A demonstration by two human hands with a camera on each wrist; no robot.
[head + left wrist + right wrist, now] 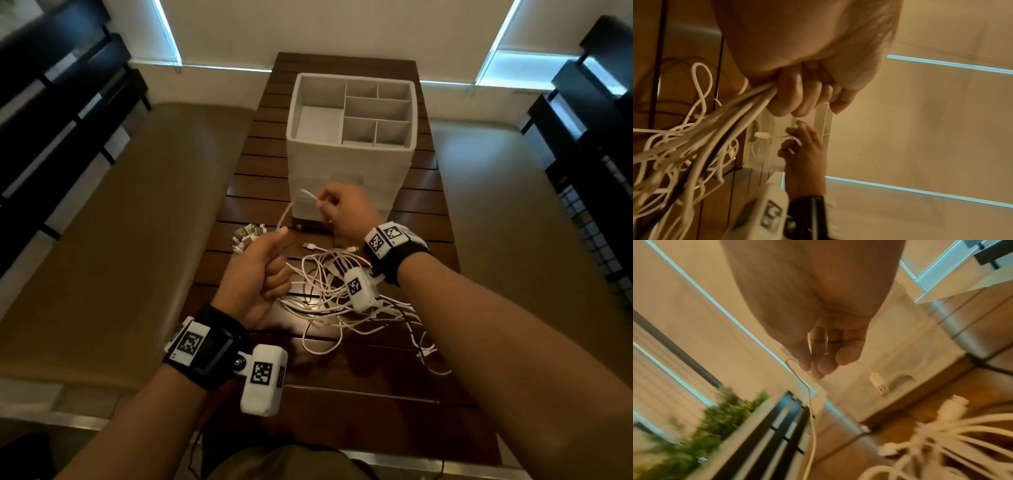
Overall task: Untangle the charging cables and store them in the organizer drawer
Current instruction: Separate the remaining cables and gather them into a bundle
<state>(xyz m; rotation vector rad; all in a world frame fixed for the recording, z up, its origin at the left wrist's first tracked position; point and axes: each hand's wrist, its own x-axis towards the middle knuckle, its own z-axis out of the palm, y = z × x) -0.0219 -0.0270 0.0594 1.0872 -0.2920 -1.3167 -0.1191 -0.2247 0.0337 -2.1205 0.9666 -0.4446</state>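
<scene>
A tangle of white charging cables lies on the dark slatted table between my forearms. My left hand grips a bundle of them in a fist, and several USB plugs stick out above it. The gripped strands fan down from the fingers. My right hand is raised in front of the white organizer and pinches a single thin white cable. That cable hangs from the fingertips, its USB plug dangling free.
The organizer's top is split into several open compartments with nothing in them; its front drawers look shut. Beige cushioned benches flank the narrow table, with dark shelving further out on both sides. A plant stands off to one side.
</scene>
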